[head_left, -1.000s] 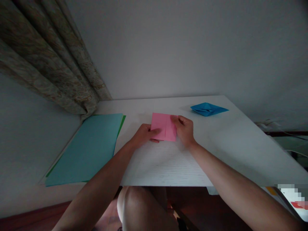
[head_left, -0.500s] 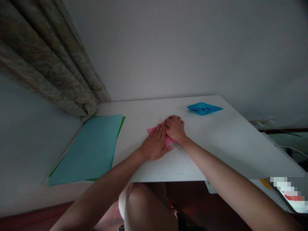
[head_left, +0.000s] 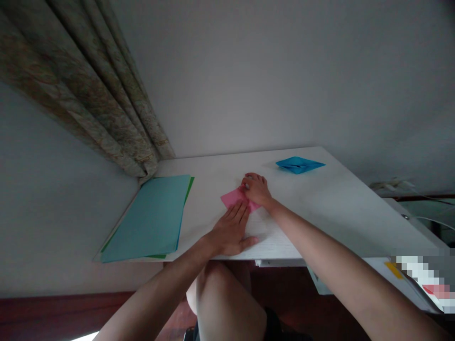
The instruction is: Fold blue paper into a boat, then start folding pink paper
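Note:
A small folded sheet of pink paper (head_left: 231,195) lies on the white table, partly covered by both hands. My left hand (head_left: 231,234) rests flat with its fingers stretched out, fingertips on the paper's near part and thumb spread to the right. At the paper's far right side my right hand (head_left: 257,189) has its fingers curled, with thumb and forefinger at the paper's edge. The exact grip there is partly hidden. Farther back to the right sits a blue folded-paper boat (head_left: 298,165), apart from both hands.
Light blue and green paper sheets (head_left: 151,218) are stacked on the left of the white table (head_left: 320,208). A patterned curtain (head_left: 117,109) hangs at the back left corner, and a wall stands behind the table. A partly pixelated object (head_left: 423,279) is at the lower right.
My left hand has slid toward me, uncovering more of the pink paper. My right hand stays at the paper's far right side. The camera view has shifted slightly.

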A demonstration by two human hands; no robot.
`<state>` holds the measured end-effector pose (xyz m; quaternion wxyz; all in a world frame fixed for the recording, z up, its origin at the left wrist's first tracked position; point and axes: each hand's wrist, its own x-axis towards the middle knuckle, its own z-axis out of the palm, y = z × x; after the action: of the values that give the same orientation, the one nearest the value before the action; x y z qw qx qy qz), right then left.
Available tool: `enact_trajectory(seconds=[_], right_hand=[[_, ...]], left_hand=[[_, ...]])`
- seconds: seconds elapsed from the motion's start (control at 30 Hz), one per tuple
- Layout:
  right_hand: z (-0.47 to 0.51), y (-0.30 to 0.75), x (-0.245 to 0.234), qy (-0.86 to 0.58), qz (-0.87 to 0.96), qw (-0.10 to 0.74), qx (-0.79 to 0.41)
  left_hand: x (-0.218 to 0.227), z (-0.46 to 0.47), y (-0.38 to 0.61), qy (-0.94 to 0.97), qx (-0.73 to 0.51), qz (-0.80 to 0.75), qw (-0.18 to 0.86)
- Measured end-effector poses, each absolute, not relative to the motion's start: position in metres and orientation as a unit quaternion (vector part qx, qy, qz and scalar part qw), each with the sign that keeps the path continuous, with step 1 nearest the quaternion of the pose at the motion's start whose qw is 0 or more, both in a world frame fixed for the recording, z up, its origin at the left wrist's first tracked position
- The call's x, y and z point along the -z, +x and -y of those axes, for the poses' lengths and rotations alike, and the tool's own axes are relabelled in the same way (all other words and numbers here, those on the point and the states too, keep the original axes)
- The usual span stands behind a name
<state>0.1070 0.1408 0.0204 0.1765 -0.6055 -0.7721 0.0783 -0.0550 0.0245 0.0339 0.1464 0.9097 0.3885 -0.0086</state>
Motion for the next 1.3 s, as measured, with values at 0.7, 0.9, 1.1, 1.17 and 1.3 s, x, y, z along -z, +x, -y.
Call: enact_trajectory(seconds=[0.7, 0.9, 1.1, 1.17, 1.3], right_hand=[[-0.105, 0.116, -0.024, -0.653, 0.748, 0.082, -0.086], [-0.109, 0.121, -0.022, -0.648, 0.752, 0.095, -0.076], [-0.105, 0.127, -0.022, -0.656, 0.746, 0.092, -0.071], [-0.099, 0.127, -0.022, -0.647, 0.754, 0.09, -0.071], [-0.093, 0.13, -0.023, -0.635, 0.763, 0.081, -0.085]], left_hand=[[-0.03, -0.068, -0.063, 0.872, -0.163, -0.457, 0.061], [-0.013, -0.089, -0.072, 0.895, -0.056, -0.44, 0.052], [-0.011, -0.086, -0.071, 0.885, -0.038, -0.463, 0.04], [-0.009, -0.088, -0.071, 0.883, -0.04, -0.466, 0.036], [-0.007, -0.089, -0.071, 0.881, -0.041, -0.47, 0.039]])
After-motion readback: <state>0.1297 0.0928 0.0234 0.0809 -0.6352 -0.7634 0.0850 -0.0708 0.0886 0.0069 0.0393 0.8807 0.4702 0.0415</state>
